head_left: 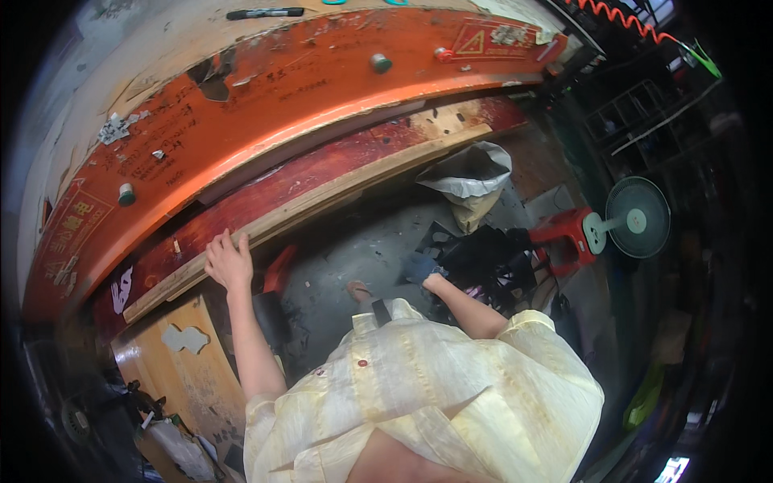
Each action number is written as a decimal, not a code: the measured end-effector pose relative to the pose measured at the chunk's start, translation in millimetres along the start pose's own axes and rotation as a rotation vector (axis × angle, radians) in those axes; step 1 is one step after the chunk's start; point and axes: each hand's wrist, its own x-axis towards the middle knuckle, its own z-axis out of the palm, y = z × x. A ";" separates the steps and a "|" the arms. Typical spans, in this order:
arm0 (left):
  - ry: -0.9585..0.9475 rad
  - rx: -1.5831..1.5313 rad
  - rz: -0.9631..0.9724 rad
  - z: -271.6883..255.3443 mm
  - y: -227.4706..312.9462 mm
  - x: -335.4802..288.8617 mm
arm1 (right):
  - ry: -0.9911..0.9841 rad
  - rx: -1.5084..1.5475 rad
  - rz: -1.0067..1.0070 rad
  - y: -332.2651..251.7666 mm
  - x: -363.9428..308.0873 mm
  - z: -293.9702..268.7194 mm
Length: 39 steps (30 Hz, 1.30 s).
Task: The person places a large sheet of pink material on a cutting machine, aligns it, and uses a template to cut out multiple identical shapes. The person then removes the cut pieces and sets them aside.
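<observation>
Left of the sack (pixel 475 181), the left hand (pixel 229 262) rests on the bench (pixel 322 174), fingers apart. Nearer than the sack, the right hand (pixel 421 268) is by black scraps (pixel 487 256); I can't tell its grip. Leaning steady should help.

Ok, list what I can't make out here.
Right hand: in the head view, dark blue material covers its fingers, so whether they grip anything is unclear.
Black pile: in the head view, dark, overlapping folds blend together.
Pale bag: in the head view, its own wall hides the bottom inside.
Turquoise items: the head view's top edge cuts them off.
</observation>
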 end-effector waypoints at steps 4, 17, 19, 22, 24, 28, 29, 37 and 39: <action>-0.088 0.066 -0.053 -0.4 4.6 8.1 | -0.112 0.467 0.728 -8.1 -5.0 8.4; -0.058 0.003 -0.021 -23.6 17.0 4.6 | 0.131 0.803 0.769 -59.7 178.2 -109.4; -0.070 -0.015 -0.015 -28.1 18.1 7.6 | 0.123 0.728 0.797 -51.9 227.2 -116.5; -0.111 -0.060 -0.019 -28.9 15.3 17.8 | 0.115 0.575 0.722 -26.4 309.4 -109.8; -0.115 -0.086 -0.022 -25.2 11.5 27.9 | 0.150 0.444 0.598 -14.4 362.1 -103.2; -0.007 -0.073 0.001 -14.2 9.4 47.5 | 0.028 0.157 0.563 -12.4 473.6 -91.5; 0.065 -0.108 0.028 -12.6 9.9 49.7 | -0.071 0.098 0.555 -13.9 496.4 -91.4; 0.055 -0.189 0.024 -17.3 11.5 56.4 | -0.458 -0.355 0.709 -42.4 565.4 -39.1; 0.053 -0.215 0.022 -20.0 12.1 58.6 | -0.465 -0.307 0.757 -37.7 568.3 -32.2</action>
